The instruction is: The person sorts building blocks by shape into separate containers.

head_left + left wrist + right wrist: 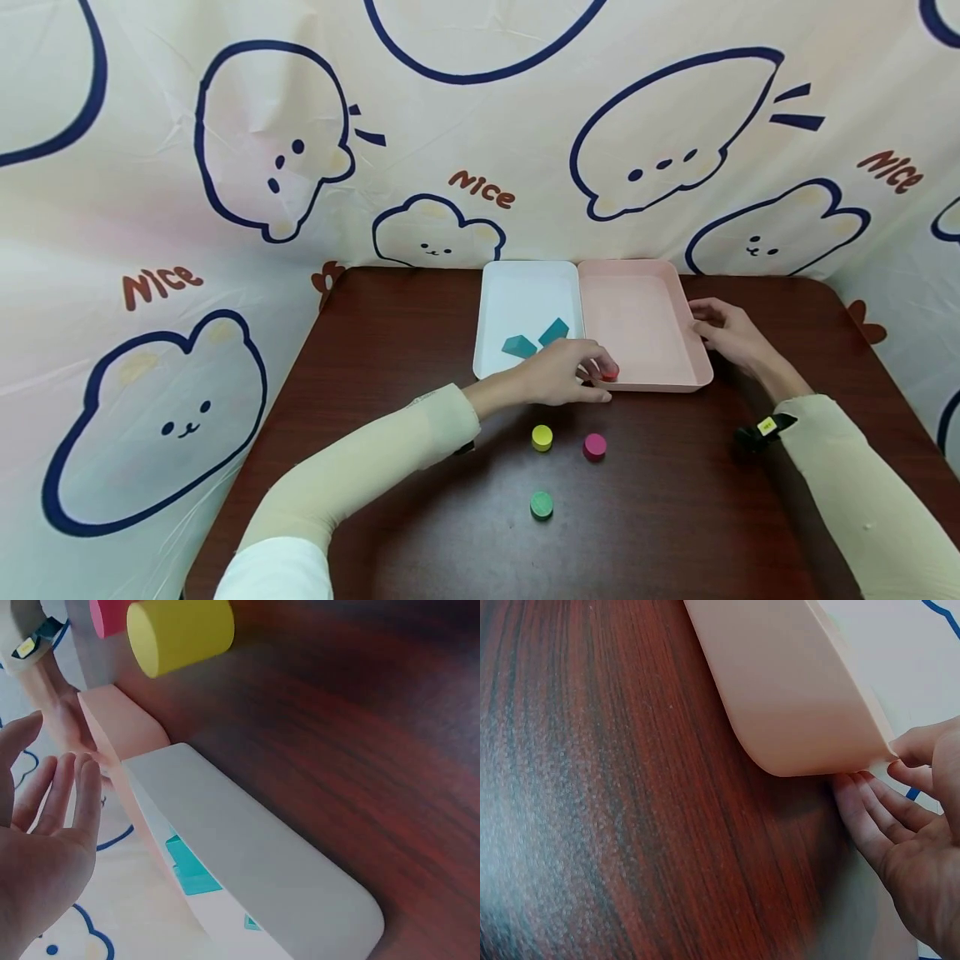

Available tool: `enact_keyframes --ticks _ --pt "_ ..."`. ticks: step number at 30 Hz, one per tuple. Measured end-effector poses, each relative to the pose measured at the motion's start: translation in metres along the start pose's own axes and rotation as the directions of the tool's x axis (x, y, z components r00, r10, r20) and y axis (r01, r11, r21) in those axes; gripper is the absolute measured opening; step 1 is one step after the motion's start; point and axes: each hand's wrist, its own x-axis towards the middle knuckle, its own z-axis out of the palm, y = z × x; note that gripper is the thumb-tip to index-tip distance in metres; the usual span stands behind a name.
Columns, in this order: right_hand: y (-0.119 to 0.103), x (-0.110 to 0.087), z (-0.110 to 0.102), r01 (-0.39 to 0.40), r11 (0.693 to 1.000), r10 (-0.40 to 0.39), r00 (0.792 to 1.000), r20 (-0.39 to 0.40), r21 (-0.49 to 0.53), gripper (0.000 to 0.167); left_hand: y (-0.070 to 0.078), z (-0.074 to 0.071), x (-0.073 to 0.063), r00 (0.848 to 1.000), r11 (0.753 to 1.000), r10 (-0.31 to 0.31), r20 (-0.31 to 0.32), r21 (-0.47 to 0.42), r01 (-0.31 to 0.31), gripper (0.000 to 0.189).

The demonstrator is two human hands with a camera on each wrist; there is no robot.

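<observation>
My left hand (pixel 564 372) reaches over the front edge where a white tray (pixel 491 292) meets a pink tray (pixel 633 304). Just under its fingertips, in the pink tray's front left corner, a small red round block (pixel 610 376) shows. The left wrist view has this hand (pixel 49 855) with thumb and fingers apart and nothing visible between them. On the far side, my right hand (pixel 731 333) grips the pink tray's right rim; up close, the right hand (pixel 922 847) pinches the rim, other fingers against the outer wall. Two teal wedge-like blocks (pixel 519 347) lie inside the white tray.
On the dark wooden table (pixel 660 517), in front of the trays, stand a yellow round block (pixel 542 437), a magenta one (pixel 595 447) and, closer to me, a green one (pixel 542 505). A printed cloth (pixel 420 150) hangs behind the table.
</observation>
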Motion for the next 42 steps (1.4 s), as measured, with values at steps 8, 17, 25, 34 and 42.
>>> enact_keyframes --ticks 8,17,25,34,42 --pt "-0.001 0.000 0.000 -0.007 1.000 0.007 1.000 -0.004 -0.001 0.053 0.001 0.007 -0.014 0.998 0.999 0.040 0.038 0.028 -0.041 0.037" --pt "-0.001 -0.001 0.000 -0.010 1.000 0.010 1.000 0.000 0.002 0.053 -0.004 0.016 -0.025 0.993 0.997 0.052 0.110 0.045 -0.058 0.038" --pt "-0.001 0.000 0.001 -0.014 1.000 0.014 1.000 -0.003 -0.003 0.053 -0.008 0.023 -0.032 0.988 0.994 0.054 0.147 0.088 -0.067 0.037" --pt "0.001 0.000 0.002 -0.008 1.000 0.008 1.000 -0.006 -0.004 0.052 -0.011 0.030 -0.037 0.983 0.993 0.079 0.165 0.076 -0.093 0.035" --pt "0.000 0.000 0.002 -0.018 1.000 0.018 1.000 -0.004 0.004 0.054 -0.016 0.037 -0.040 0.982 0.993 0.057 0.178 0.094 -0.075 0.034"
